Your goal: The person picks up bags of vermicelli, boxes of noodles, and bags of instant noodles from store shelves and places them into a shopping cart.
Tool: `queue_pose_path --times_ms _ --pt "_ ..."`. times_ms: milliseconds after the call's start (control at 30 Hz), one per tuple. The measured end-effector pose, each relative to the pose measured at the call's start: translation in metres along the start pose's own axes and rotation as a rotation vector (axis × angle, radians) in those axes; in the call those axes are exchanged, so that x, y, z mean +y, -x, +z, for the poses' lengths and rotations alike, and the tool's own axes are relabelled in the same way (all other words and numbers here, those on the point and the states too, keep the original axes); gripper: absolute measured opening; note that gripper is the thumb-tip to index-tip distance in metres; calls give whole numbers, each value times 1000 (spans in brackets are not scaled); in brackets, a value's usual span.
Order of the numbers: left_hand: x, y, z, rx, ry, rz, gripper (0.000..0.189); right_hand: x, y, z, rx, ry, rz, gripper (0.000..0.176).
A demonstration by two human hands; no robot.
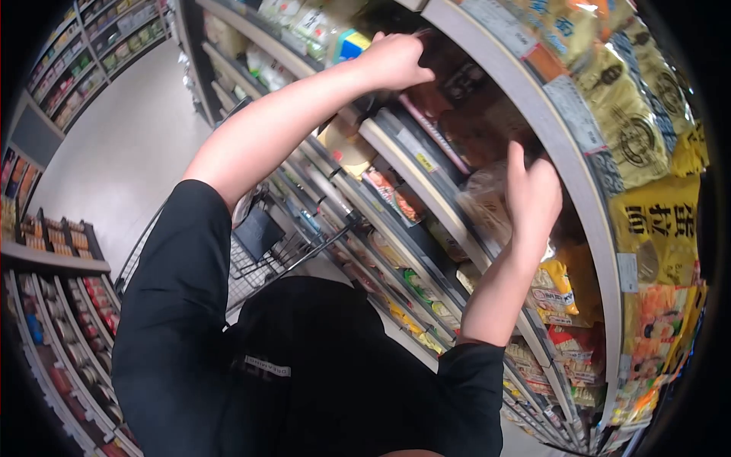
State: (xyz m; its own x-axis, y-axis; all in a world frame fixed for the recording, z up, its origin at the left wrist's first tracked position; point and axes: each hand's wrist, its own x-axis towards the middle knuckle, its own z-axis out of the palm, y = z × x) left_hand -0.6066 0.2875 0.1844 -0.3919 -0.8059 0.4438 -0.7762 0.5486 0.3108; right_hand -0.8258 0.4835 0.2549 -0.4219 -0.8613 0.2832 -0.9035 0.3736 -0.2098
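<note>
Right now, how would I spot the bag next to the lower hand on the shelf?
Find the grey shelf edge curving down the right side, with yellow packets beyond it. Just inside that edge the right hand reaches in, and the bag sits close beside it, toward the picture's left. It is see-through with pale tan contents, unlike the dark brown packets above it.

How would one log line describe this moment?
left hand at dark packets | right hand at pale packet | cart beside person

Counted 2 hands (left hand [392, 61], right hand [533, 199]), 1 cart [263, 255], 1 blue box [349, 46], at least 3 yellow packs [632, 129].
</note>
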Motion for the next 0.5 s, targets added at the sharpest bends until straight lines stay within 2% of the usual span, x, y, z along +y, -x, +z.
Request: queue_pose_path --times_ms 33,67,133,167,200,233,267,300,333,367,400,500 --pt "-12 19 2 336 110 105 67 -2 27 14 226 -27 -170 50" --pt "-28 35 -3 449 208 155 58 -3 50 31 451 -68 -344 44" --pt "-64 83 -24 533 326 150 52 -11 80 70 605 -325 -733 39" --pt "-83 111 -45 398 403 -68 43 -15 94 97 561 -394 -835 38" --pt "-102 141 -64 262 479 -280 43 -28 108 120 414 -505 -900 37" --pt "-148 165 -56 363 397 -321 41 -45 117 140 194 -602 -942 35" --pt "-204 189 -40 464 313 -353 42 -58 122 175 74 -738 -1006 37" --pt "-245 217 -36 496 270 -472 44 -70 130 204 -209 -746 -968 41" --pt "-277 247 -32 528 228 -586 46 -81 135 237 -391 -710 -960 44" --pt "-298 279 -27 446 181 -734 44 -92 140 271 -566 -667 -950 49" --pt "-316 307 -20 364 134 -876 42 -102 149 308 -686 -699 -920 56" --pt "-353 382 37 269 247 -998 44 -146 171 371 -1016 -688 -718 67"
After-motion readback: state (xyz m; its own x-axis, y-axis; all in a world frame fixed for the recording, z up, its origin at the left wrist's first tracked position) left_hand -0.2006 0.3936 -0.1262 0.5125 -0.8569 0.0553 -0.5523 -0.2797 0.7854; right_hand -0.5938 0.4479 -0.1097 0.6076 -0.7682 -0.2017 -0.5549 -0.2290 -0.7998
